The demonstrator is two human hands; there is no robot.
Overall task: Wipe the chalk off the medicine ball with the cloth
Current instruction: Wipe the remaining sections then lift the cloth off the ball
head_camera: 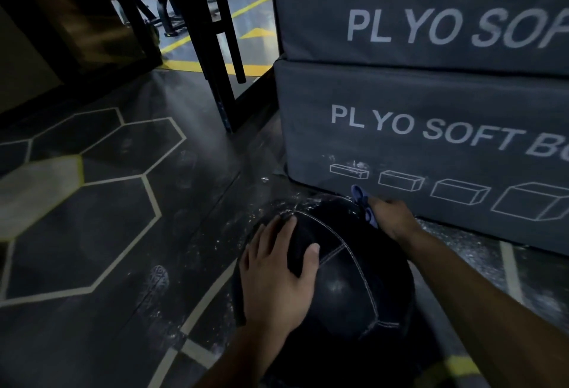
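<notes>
Right hand [392, 218]: grip closed around a bunched blue cloth [363, 203], of which only a strip is seen above the knuckles. The cloth is held against the far upper side of the ball [354, 283], next to the lower box; the contact patch itself is hidden behind the ball's curve.

Left hand [277, 277]: nothing gripped. Fingers are spread flat over the near-left top of the ball, thumb out along a seam, so the ball is judged to be steadied while it is wiped.

The ball is dark, stitched in panels, and lies on the floor [107, 233] close in front of the stacked soft boxes [431, 141].

Progress, judged: the panels facing the camera look dark and largely free of white, with one glossy highlight. A pale smear is noted along the top seam near the left fingertips. White specks are scattered on the floor around the ball and on the lower box face. The far side and underside cannot be checked. Wiping is taken to be under way, not finished; the top seam and hidden faces are left.
</notes>
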